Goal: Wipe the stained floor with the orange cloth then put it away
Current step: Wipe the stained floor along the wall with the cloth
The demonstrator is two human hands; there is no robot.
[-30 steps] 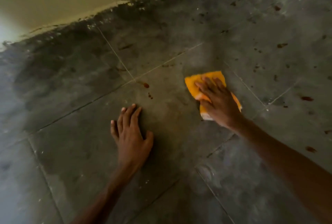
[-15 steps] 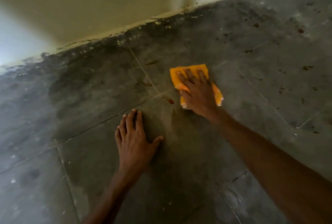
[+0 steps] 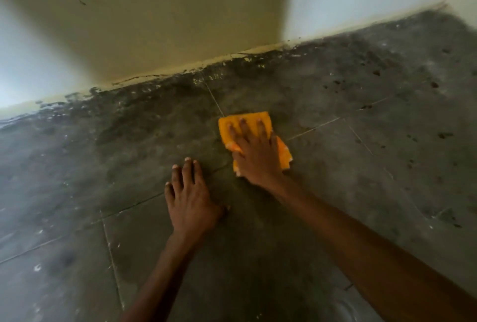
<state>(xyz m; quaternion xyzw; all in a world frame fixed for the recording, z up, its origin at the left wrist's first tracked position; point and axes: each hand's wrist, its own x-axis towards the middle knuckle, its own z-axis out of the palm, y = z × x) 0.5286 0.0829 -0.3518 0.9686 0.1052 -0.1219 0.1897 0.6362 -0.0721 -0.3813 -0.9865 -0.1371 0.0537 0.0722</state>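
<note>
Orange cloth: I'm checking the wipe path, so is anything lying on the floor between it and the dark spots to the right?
Nothing visible. The right hand presses flat on the orange cloth, and the floor from there to the dark spots shows only tile and grout lines. The left hand rests on the other side.

Both arms outstretched forward, left grip palm-down with fingers spread, right grip palm-down, fingers straight.
</note>
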